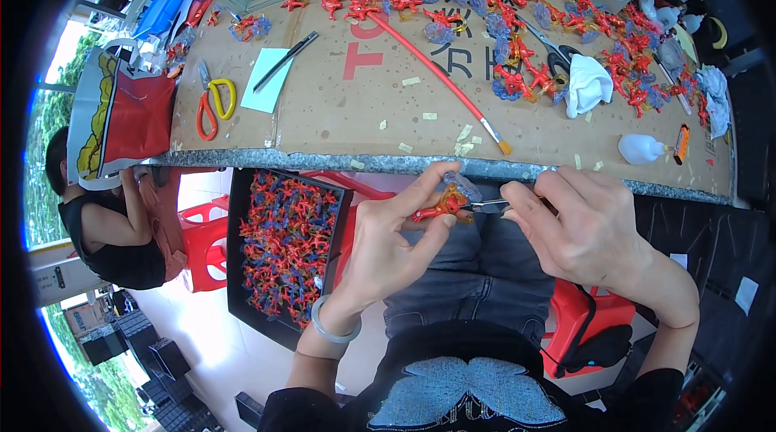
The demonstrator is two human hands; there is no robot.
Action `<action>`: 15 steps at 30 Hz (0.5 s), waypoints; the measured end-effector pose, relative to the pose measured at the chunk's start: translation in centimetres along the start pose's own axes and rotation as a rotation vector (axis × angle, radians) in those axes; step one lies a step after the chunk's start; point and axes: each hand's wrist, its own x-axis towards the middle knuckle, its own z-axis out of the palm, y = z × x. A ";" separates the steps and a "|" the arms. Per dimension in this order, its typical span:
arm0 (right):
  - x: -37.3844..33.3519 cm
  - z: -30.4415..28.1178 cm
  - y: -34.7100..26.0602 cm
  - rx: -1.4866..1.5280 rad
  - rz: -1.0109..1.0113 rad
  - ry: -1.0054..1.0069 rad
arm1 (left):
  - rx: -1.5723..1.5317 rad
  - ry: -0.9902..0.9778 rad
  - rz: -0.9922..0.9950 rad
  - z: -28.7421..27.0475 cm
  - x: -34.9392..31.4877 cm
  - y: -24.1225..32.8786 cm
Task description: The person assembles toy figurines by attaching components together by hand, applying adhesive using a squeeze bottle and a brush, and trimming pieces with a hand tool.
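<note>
Just in front of the table edge, my left hand (394, 244) pinches a small red plastic figurine (449, 202) with translucent blue and yellow parts. My right hand (594, 226) is closed round a slim tool with a thin metal tip (488, 204); most of it is hidden by the fingers, so its exact kind does not show. The tip meets the figurine's right side. Beyond my hands, a red-handled paintbrush (436, 68) lies slantwise on the cardboard-covered table (323, 117), bristles toward me.
Many similar figurines (517, 52) lie along the table's far side and fill a black tray (291, 246) at lower left. Scissors (214, 101), a black pen (285, 62), a white cloth (588, 84) and a white squeeze bottle (641, 148) also lie there. Another person (109, 222) sits at left.
</note>
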 end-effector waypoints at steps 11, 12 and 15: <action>-0.1 -0.1 -1.4 -0.358 -0.173 0.153 | 0.016 0.003 -0.027 0.0 0.0 0.3; -0.1 -0.3 -1.6 -0.361 -0.173 0.152 | 0.015 -0.022 -0.011 0.0 0.1 0.2; 0.0 -0.7 -2.0 -0.421 -0.194 0.135 | 0.016 -0.047 -0.006 -0.1 -0.1 0.2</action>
